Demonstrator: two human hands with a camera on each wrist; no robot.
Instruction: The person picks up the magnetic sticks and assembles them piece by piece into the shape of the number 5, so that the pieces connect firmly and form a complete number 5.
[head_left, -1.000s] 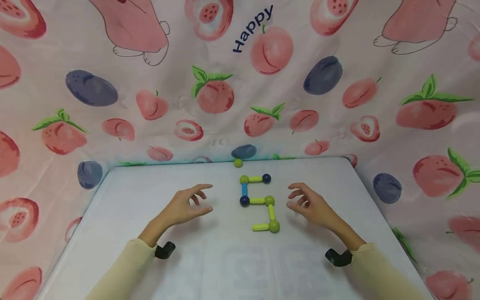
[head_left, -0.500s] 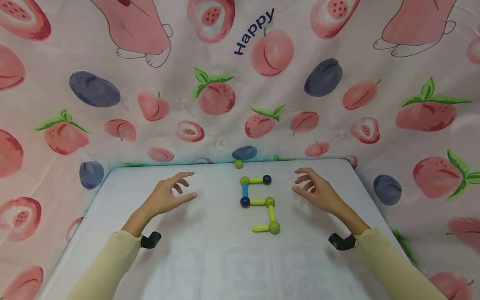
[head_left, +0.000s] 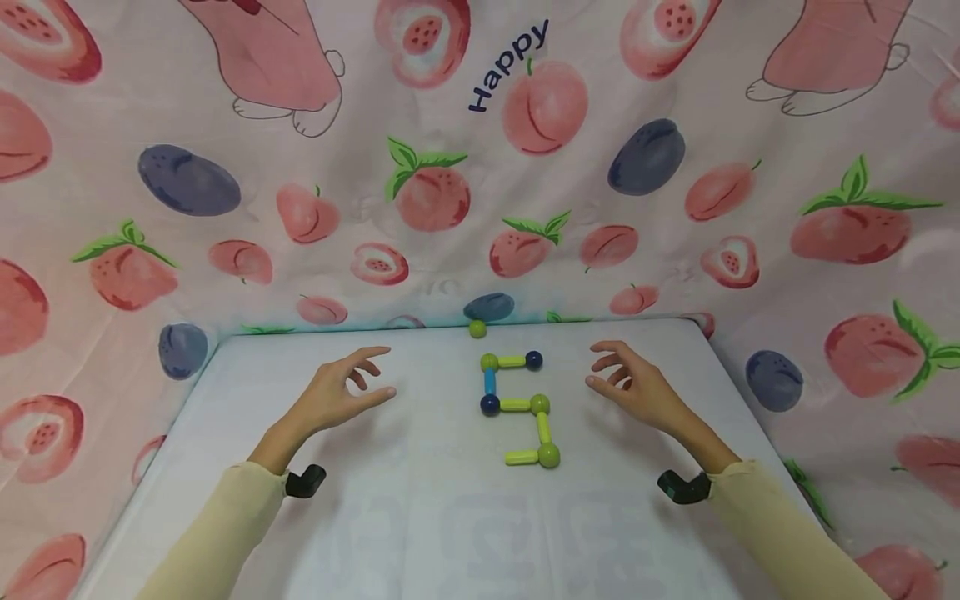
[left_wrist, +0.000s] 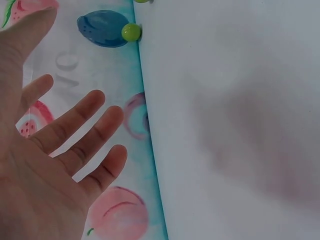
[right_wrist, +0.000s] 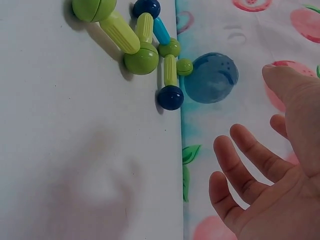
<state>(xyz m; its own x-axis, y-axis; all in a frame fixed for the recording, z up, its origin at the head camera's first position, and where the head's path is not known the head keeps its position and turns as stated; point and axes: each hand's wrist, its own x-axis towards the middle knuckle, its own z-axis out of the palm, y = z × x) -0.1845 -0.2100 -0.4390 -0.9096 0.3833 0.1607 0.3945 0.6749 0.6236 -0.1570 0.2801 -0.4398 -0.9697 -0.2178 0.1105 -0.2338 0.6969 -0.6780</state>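
Nearest the camera, two cream sleeves (head_left: pixel 217 533) enter from the lower corners of the head view, each with a small black wrist mount (head_left: pixel 306 481) at the cuff. Just beyond them the left hand (head_left: pixel 330 398) sits left of centre above the pale surface (head_left: pixel 420 517), its grip slack: fingers spread and lightly bent, holding nothing, which the left wrist view confirms with an empty palm (left_wrist: pixel 45 165). The right hand (head_left: pixel 637 390) mirrors it right of centre, fingers likewise loose and apart, grip empty, its bare palm showing at the lower right of the right wrist view (right_wrist: pixel 270 195).

Between the two hands, touching neither, lies the stick-and-ball figure (head_left: pixel 517 407) shaped like a 5. Its nearest part is a yellow-green stick (head_left: pixel 521 457) joined to a green ball (head_left: pixel 549 454); another yellow-green stick climbs from there to a second green ball (head_left: pixel 539 403), then across to a dark blue ball (head_left: pixel 489 404). A blue stick (head_left: pixel 490 382) rises to a green ball (head_left: pixel 489 361), and a last stick runs right to a dark blue ball (head_left: pixel 533 360).

Farther back, a lone green ball (head_left: pixel 477 329) rests at the far edge of the surface, apart from the figure. Behind everything hangs a pink fruit-print cloth (head_left: pixel 420 192) with the word "Happy" in the upper middle of the frame.
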